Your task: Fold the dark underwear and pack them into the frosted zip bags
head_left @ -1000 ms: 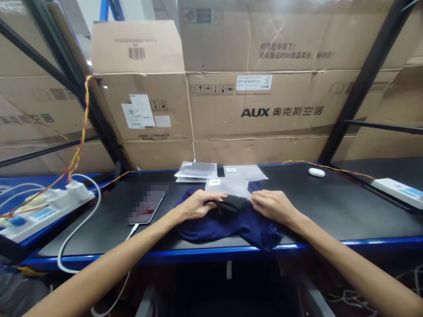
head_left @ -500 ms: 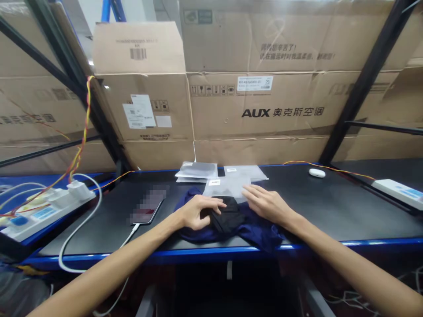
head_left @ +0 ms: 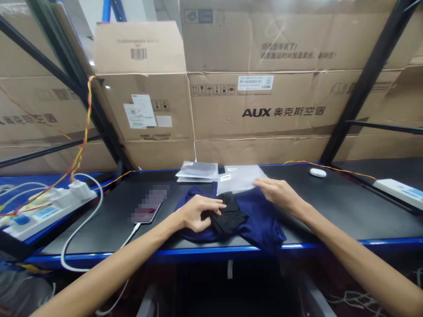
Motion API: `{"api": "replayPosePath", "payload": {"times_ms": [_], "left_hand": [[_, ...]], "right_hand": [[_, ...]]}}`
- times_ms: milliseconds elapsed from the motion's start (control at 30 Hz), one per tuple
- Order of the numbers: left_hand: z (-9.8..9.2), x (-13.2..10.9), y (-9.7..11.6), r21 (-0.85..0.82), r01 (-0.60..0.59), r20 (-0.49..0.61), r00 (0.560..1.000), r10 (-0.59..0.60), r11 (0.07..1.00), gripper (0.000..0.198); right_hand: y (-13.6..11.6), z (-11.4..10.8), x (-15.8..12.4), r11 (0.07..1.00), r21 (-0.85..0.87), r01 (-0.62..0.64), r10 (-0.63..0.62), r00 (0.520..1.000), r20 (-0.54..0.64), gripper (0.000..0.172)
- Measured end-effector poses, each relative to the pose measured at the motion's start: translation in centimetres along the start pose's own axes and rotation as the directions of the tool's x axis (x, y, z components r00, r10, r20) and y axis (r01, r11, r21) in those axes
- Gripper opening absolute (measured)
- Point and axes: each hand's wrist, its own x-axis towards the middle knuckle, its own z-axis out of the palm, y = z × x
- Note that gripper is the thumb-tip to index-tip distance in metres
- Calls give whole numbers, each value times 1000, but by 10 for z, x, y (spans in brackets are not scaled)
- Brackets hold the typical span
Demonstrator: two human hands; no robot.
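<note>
A dark blue garment (head_left: 257, 218) lies spread near the front edge of the black table (head_left: 330, 211). On it sits a small folded black cloth (head_left: 228, 218). My left hand (head_left: 198, 211) rests on the black cloth, fingers curled over its left edge. My right hand (head_left: 277, 191) pinches the corner of a clear plastic bag (head_left: 239, 178) with a white label, which lies tilted at the garment's far edge. Behind it lies a stack of filled clear bags (head_left: 197, 171).
A phone (head_left: 148, 209) on a white cable lies left of the garment. A white power strip (head_left: 49, 202) with plugs sits far left, another strip (head_left: 399, 191) far right. A small white case (head_left: 317, 172) lies at the back right. Cardboard boxes (head_left: 251, 105) wall the back.
My right hand has left the garment and moved back and right, pulling the clear bag off the black cloth. My left hand has stayed on the black cloth.
</note>
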Motion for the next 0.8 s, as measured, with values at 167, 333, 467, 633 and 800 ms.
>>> {"api": "replayPosePath", "payload": {"times_ms": [167, 333, 467, 633, 800], "left_hand": [[-1, 0, 2, -11, 23, 2, 1000, -23, 1000, 54], [-6, 2, 9, -62, 81, 33, 996, -80, 995, 59], [-11, 4, 15, -26, 115, 82, 990, -112, 993, 69], [-13, 8, 12, 92, 119, 116, 985, -129, 989, 60], [-14, 20, 8, 268, 222, 58, 968, -245, 937, 49]], "right_hand": [[28, 7, 5, 992, -7, -128, 129, 991, 27, 36], [59, 26, 22, 972, 65, -228, 212, 959, 189, 39], [68, 39, 28, 956, 67, -286, 263, 935, 236, 36], [60, 33, 24, 947, 103, -306, 282, 939, 196, 38], [37, 3, 11, 938, 239, -251, 225, 965, 133, 37]]}}
